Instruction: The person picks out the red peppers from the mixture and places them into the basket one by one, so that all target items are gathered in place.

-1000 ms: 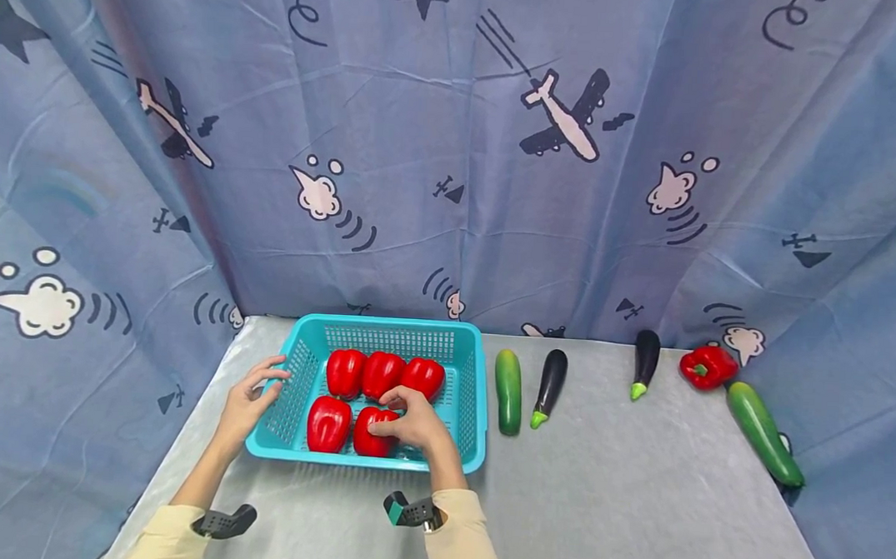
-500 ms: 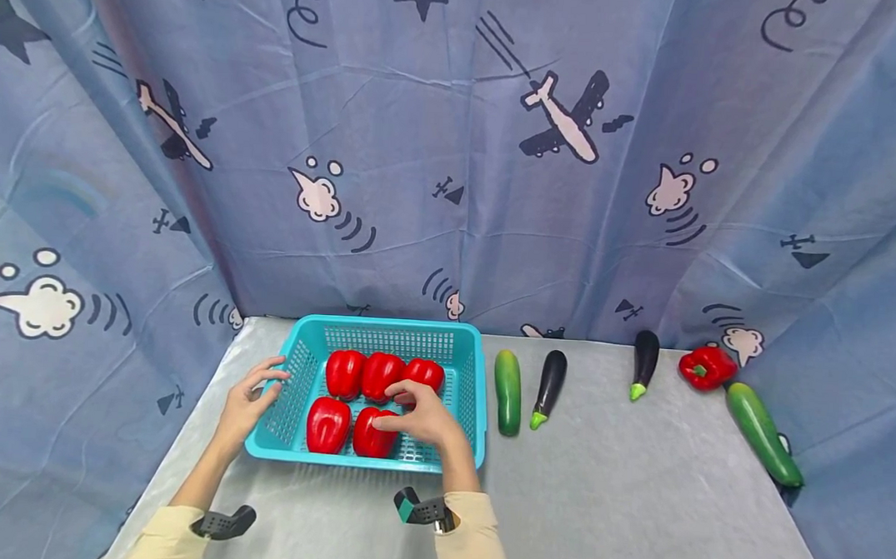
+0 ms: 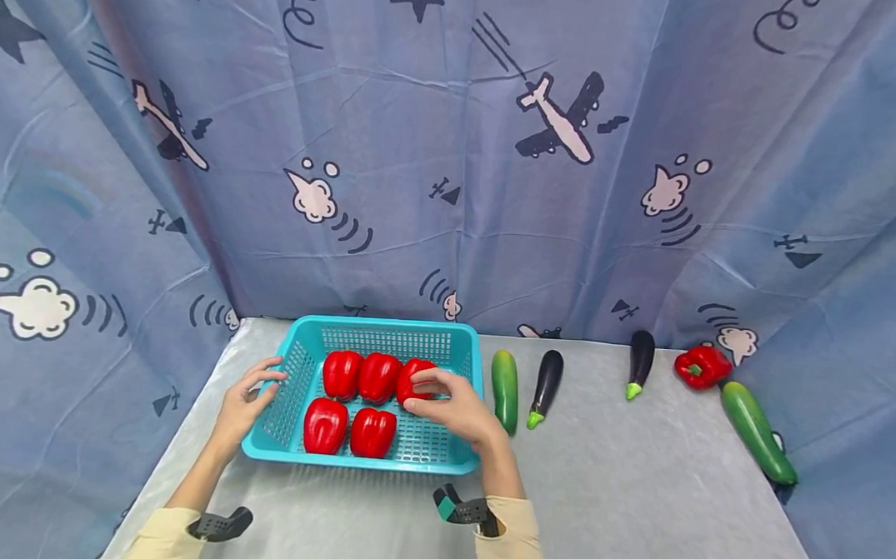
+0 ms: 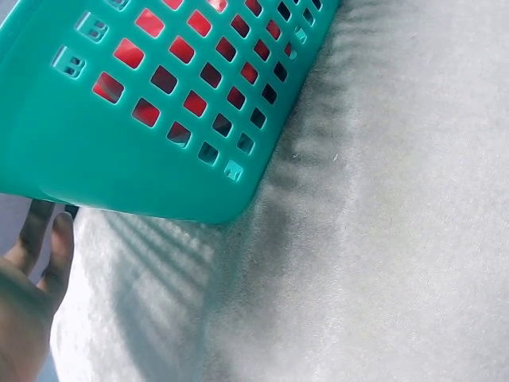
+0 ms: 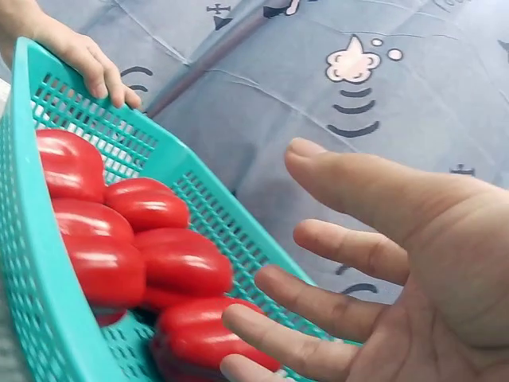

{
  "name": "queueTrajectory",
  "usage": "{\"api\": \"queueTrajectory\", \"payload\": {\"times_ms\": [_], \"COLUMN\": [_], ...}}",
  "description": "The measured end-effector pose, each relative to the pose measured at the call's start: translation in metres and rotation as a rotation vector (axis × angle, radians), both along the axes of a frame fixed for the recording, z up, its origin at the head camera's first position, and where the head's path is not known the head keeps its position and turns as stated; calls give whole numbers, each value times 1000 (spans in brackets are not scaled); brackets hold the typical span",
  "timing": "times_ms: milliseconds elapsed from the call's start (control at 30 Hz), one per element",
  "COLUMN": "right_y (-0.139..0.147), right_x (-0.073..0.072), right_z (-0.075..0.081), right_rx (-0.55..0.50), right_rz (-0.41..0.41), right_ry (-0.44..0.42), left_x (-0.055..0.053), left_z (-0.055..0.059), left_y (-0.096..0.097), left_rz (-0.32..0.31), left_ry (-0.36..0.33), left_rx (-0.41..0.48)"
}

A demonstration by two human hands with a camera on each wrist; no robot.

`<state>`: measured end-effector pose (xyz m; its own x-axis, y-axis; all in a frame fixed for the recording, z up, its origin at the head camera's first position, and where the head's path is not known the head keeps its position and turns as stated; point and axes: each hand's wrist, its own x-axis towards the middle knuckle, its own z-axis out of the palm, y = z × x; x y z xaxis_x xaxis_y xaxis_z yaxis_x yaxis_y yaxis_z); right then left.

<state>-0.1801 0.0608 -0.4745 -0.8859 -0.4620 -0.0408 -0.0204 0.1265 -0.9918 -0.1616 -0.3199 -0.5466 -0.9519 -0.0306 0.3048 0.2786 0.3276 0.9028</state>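
Note:
A turquoise plastic basket [image 3: 357, 462] holds several red bell peppers. Three form the back row, including a middle pepper [image 3: 379, 378]; in front lie a left pepper [image 3: 326, 427] and a right pepper [image 3: 373, 434]. My left hand [image 3: 245, 404] grips the basket's left rim, fingers over the edge, also visible in the right wrist view. Over the basket's right part hovers my right hand [image 3: 459, 408], its fingers spread and loosely bent with nothing in them. It partly hides the rightmost back pepper [image 3: 411, 382]. In the right wrist view, the palm and fingers [image 5: 334, 306] show bare.
Right of the basket lie a cucumber [image 3: 504, 390] and an eggplant [image 3: 546, 388]. Farther right are another eggplant [image 3: 641, 363], a red bell pepper [image 3: 703, 367] and a second cucumber [image 3: 759, 435] at the table's right edge. A blue patterned curtain [image 3: 392, 185] encloses the grey table [image 3: 634, 488].
My right hand has let go of the front right pepper, then risen and moved right. That pepper stays in the basket. The left hand has kept its place on the rim.

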Motion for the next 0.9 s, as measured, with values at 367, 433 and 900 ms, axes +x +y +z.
{"api": "queueTrajectory", "payload": {"times_ms": [367, 433, 900], "right_y": [67, 82, 176], "right_x": [4, 5, 32], "right_z": [13, 13, -23], "right_rx": [-146, -188, -257], "right_rz": [-54, -79, -244], "right_ry": [-51, -75, -177], "left_x": [-1, 0, 0], "left_z": [-1, -2, -2], "left_y": [0, 1, 1], "left_rz": [-2, -2, 20], "left_ry": [18, 22, 22], "left_rx": [33, 30, 25]}}
